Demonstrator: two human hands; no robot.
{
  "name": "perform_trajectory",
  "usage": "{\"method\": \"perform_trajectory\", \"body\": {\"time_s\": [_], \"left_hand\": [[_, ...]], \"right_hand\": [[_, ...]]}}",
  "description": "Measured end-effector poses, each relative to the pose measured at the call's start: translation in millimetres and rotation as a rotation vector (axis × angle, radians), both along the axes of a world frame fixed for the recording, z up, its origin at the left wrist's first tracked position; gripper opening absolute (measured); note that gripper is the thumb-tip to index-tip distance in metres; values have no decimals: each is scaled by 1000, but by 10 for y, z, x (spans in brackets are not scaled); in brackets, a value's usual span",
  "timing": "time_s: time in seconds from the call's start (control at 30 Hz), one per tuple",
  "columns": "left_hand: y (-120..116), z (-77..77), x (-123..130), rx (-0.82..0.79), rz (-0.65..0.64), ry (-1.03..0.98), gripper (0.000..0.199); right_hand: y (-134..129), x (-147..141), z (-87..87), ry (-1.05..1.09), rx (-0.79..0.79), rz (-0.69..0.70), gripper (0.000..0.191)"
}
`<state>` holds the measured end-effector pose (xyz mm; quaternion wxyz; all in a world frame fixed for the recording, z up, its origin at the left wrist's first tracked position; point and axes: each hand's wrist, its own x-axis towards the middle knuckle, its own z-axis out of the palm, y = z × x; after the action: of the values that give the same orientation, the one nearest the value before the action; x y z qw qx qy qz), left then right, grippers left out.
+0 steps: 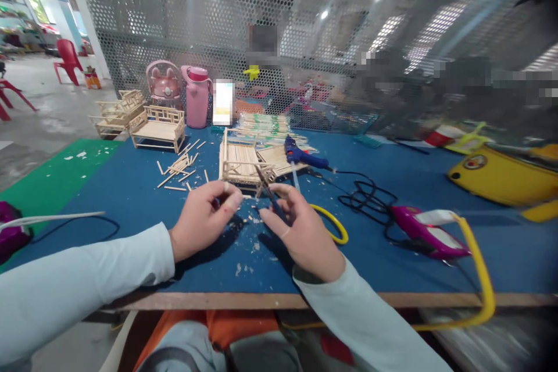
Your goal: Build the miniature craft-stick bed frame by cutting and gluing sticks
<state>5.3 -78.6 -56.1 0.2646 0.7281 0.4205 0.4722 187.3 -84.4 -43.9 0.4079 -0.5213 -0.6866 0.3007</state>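
Note:
My left hand is closed in a pinch just in front of a small stick-built bench; whatever its fingertips hold is too small to make out. In my right hand is a dark pair of scissors, points angled up and left towards the bench's front corner. Loose short sticks lie scattered left of the bench. Behind and to its right is a flat panel of sticks, with a blue glue gun resting over it.
Two finished-looking stick benches stand at the back left, near a pink bottle and a phone. Packs of sticks lie behind. A yellow ring, black cable and purple device occupy the right side.

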Motion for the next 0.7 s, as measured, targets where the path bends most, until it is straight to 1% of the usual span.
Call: {"method": "perform_trajectory", "body": {"time_s": [0.1,0.17,0.2,0.3,0.33,0.37,0.4,0.43,0.5,0.53,0.6,0.67,0.7], "left_hand": [[-1,22,-67,101,90,-134,18],[-16,28,-93,166,96,-179,17],[-25,25,-98,178,85,-171,17],[-46,3,-87,120,0,-92,17],[-47,-5,-79,86,-32,-74,18],[-45,-12,-68,52,-57,-67,19],[-40,-17,-56,13,-73,-73,19],[-33,-20,-41,-28,-80,-89,20],[-20,-25,-2,-117,-75,-144,22],[-16,-26,21,-161,-68,-175,24],[-16,-32,66,-234,-68,-225,26],[-23,-38,95,-278,-88,-251,26],[-28,-40,101,-290,-98,-257,26]], "right_hand": [[-83,7,-17,-342,6,-97,43],[-115,-46,-70,-545,59,-98,43],[-122,-83,-96,-614,100,-80,45],[-133,-135,-121,-702,268,-25,59],[-138,-100,-108,-701,320,-22,57],[-142,-30,-88,-701,355,-31,51],[-144,74,-66,-702,361,-45,41],[-141,204,-45,-710,335,-105,32],[-112,498,-21,-824,282,-239,26],[-87,635,-15,-852,242,-266,24],[-29,832,-7,-820,154,-146,24],[10,904,20,-791,83,-46,30],[14,903,43,-796,53,-22,34]]}}
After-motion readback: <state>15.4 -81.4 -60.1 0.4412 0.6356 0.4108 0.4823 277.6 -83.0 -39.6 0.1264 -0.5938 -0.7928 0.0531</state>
